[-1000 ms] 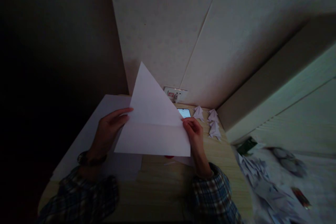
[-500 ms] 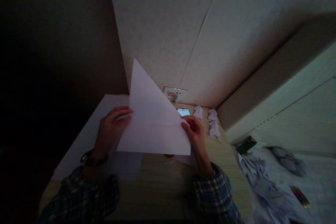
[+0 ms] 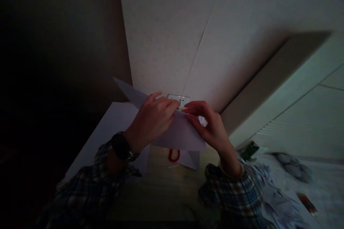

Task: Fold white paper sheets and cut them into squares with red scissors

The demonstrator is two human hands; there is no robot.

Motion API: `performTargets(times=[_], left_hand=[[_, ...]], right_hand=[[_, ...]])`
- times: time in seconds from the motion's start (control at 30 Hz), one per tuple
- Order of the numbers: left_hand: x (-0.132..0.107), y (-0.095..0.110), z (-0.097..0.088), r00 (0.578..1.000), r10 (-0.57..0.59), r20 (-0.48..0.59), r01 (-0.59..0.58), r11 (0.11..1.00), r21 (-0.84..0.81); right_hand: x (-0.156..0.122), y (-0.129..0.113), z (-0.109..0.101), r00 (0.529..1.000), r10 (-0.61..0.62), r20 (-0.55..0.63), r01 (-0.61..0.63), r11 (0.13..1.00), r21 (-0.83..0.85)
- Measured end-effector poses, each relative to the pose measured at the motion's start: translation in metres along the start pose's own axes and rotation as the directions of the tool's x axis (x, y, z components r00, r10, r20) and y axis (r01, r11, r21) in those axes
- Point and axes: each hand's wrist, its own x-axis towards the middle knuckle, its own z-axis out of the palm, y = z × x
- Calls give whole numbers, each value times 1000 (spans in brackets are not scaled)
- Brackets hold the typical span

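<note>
A folded sheet of white paper (image 3: 182, 134) is held up above the table, its pointed end reaching out to the upper left. My left hand (image 3: 156, 116) lies across the sheet, thumb and fingers closed on its upper edge near the middle. On the same edge, a little to the right, my right hand (image 3: 205, 123) pinches the paper between thumb and fingers. Below the sheet shows a red loop (image 3: 174, 155), which looks like a scissors handle, beside another piece of paper (image 3: 191, 160) on the wood-grained tabletop (image 3: 161, 182).
A stack of white paper (image 3: 107, 132) lies on the table's left side. A wall socket (image 3: 178, 98) is just behind the hands. To the right and lower down are crumpled papers (image 3: 282, 200), a grey object (image 3: 292, 168) and a reddish packet (image 3: 307, 203).
My left hand has moved right and over the sheet, close to my right hand. The paper has tipped, its point swinging down to the left, uncovering the red loop.
</note>
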Motion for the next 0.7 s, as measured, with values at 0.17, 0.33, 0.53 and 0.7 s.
performTargets(times=[0.17,0.33,0.53,0.7], left_hand=[[13,-3,-14,958,-248,-142,222,960,-172],[14,-20,-20,693,-685,-224,328,577,-747],[10,-30,0,565,-817,120,86,-87,-993],[7,-32,11,575,-775,262,107,-247,-963]], right_hand=[[-3,-12,-27,977,-25,-214,37,998,51],[-9,2,-54,915,-30,-402,109,978,176],[0,17,-43,964,149,-220,-120,983,138],[17,22,-20,884,328,-334,-247,933,263]])
